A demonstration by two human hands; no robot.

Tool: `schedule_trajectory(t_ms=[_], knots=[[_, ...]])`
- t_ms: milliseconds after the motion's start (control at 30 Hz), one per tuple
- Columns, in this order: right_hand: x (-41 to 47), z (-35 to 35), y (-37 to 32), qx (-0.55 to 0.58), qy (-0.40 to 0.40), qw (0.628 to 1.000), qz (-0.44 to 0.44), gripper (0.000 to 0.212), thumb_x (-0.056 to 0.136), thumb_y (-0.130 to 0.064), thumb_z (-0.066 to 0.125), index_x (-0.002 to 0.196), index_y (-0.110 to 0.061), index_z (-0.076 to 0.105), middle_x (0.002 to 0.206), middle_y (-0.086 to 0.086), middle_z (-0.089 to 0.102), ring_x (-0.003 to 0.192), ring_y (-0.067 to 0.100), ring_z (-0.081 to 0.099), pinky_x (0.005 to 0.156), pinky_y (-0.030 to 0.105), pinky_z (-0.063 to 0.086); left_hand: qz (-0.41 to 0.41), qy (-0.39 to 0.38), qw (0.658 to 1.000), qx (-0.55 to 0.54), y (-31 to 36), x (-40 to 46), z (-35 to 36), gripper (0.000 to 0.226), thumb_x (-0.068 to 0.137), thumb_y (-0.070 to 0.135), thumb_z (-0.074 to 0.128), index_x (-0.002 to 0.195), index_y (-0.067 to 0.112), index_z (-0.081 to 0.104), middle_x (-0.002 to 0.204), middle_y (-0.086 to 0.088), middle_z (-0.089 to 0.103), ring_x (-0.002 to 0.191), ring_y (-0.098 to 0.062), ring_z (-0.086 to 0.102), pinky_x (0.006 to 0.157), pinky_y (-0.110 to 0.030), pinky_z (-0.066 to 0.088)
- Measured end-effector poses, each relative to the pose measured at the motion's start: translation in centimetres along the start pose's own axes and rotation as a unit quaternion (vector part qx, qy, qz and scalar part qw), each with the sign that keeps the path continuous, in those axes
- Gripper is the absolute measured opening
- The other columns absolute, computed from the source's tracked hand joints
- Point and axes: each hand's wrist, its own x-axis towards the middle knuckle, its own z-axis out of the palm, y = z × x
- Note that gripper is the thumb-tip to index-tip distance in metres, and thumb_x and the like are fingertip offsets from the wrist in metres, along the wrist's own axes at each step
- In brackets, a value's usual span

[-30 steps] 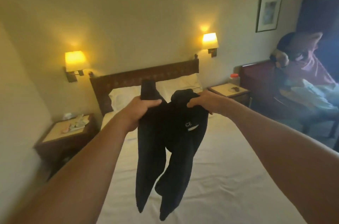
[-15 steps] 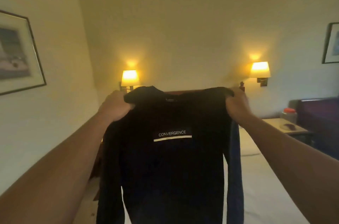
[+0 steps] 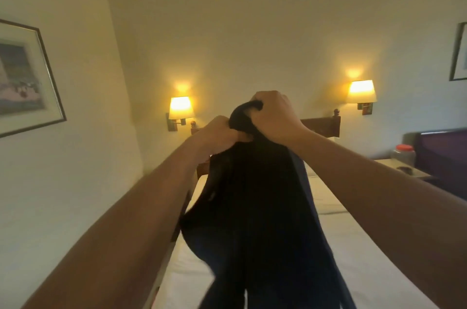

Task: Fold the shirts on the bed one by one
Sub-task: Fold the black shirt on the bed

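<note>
Both hands were up at frame centre, close together, knuckles nearly touching. Left hand [image 3: 218, 135] had fingers curled round a bunched top edge of the black shirt [image 3: 255, 207]; right hand [image 3: 274, 116], just up at 1 o'clock from the left, gripped the other bunch w/ a fold poking out over its fingers. Shirt hung in the air from both grips, doubled lengthwise, draping down to 6 o'clock over the bed [image 3: 366, 270], lower part blurred. Bed w/ white sheet ran under the cloth; wooden headboard [image 3: 321, 126] behind the hands. Lit wall lamp [image 3: 180, 111] at 10 o'clock of the hands, 2nd lit lamp [image 3: 361, 92] at 2 o'clock. Framed picture [image 3: 25, 76] on wall at 9 o'clock. Nightstand [image 3: 404, 173] at 3 o'clock w/ a red-lidded jar [image 3: 403, 155].
</note>
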Motion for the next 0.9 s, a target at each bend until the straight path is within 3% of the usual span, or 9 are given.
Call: schedule_trajectory(t_ms=[100,200,333,433,500,600,700,833,900], knots=[[-1.2,-0.6,1.4,0.0,-0.058,0.998,0.018,0.009,0.094,-0.025,0.063,0.098,-0.017,0.065,0.087,-0.003,0.064,0.081,0.011,0.061,0.07,0.027,0.051,0.034,0.036,0.998,0.036,0.2,1.0,-0.4,0.016,0.092,0.023,0.072,0.103,0.012,0.072,0.103,-0.01,0.071,0.099,-0.027,0.067,0.101,-0.046,0.05],[-3.2,-0.8,3.9,0.043,-0.123,0.987,0.091,0.016,0.089,-0.011,0.066,0.105,-0.014,0.064,0.094,0.004,0.066,0.088,0.018,0.065,0.079,0.033,0.058,0.077,0.05,0.991,0.094,1.0,1.7,0.0,0.014,0.094,0.02,0.069,0.097,0.007,0.073,0.095,-0.012,0.07,0.091,-0.028,0.066,0.08,-0.035,0.049],[-6.1,-1.3,7.9,-0.031,-0.164,0.962,0.215,0.012,0.089,-0.002,0.058,0.093,0.006,0.066,0.095,0.027,0.065,0.09,0.039,0.065,0.079,0.042,0.054,0.086,0.089,0.979,0.161,1.1,2.3,-0.2,0.014,0.096,0.016,0.065,0.091,0.003,0.069,0.081,-0.009,0.061,0.072,-0.017,0.058,0.061,-0.024,0.039],[-6.2,-2.5,7.6,0.046,-0.163,0.938,0.303,0.013,0.091,0.001,0.051,0.097,0.007,0.061,0.103,0.025,0.06,0.097,0.035,0.06,0.088,0.04,0.054,0.064,0.099,0.973,0.198,0.3,2.7,-0.7,0.014,0.094,0.019,0.066,0.087,0.007,0.067,0.078,-0.006,0.061,0.072,-0.019,0.06,0.068,-0.03,0.048],[-4.7,-3.4,6.2,0.074,-0.115,0.941,0.311,0.01,0.095,0.001,0.047,0.094,-0.001,0.057,0.088,0.011,0.053,0.084,0.026,0.055,0.075,0.025,0.05,0.027,0.097,0.972,0.214,0.0,2.8,-0.6,0.013,0.093,0.024,0.067,0.096,0.011,0.066,0.086,-0.006,0.065,0.082,-0.023,0.064,0.086,-0.041,0.054],[-2.3,-4.3,3.1,0.132,-0.021,0.948,0.29,0.019,0.097,-0.002,0.045,0.11,0.0,0.059,0.076,0.0,0.042,0.064,0.016,0.045,0.056,0.022,0.051,-0.052,0.071,0.995,0.055,0.1,2.8,-0.2,0.043,0.095,0.043,0.063,0.121,0.008,0.059,0.113,-0.01,0.065,0.106,-0.027,0.062,0.103,-0.046,0.045],[-2.4,-4.0,-0.7,0.349,-0.02,0.886,0.306,0.015,0.095,-0.002,0.049,0.106,-0.002,0.059,0.084,0.005,0.054,0.071,0.016,0.057,0.049,0.022,0.05,-0.088,0.105,0.974,-0.178,0.3,3.3,0.0,0.065,0.09,0.054,0.056,0.14,0.013,0.051,0.134,-0.012,0.061,0.123,-0.034,0.057,0.111,-0.052,0.041],[-2.7,-2.3,-0.9,0.514,-0.231,0.803,0.197,0.033,0.098,-0.008,0.049,0.129,-0.005,0.06,0.115,0.014,0.07,0.111,0.03,0.068,0.094,0.041,0.055,-0.096,0.143,0.934,-0.314,1.2,3.4,-0.7,0.042,0.1,0.04,0.05,0.128,0.011,0.061,0.117,-0.013,0.068,0.104,-0.03,0.068,0.075,-0.034,0.055],[-3.2,-1.6,1.1,0.505,-0.237,0.813,0.17,0.032,0.101,-0.004,0.046,0.13,-0.004,0.059,0.121,0.014,0.071,0.117,0.031,0.066,0.1,0.043,0.053,-0.091,0.159,0.929,-0.323,1.4,3.4,-1.3,0.042,0.099,0.041,0.048,0.126,0.012,0.063,0.117,-0.014,0.069,0.105,-0.034,0.068,0.082,-0.038,0.057]])
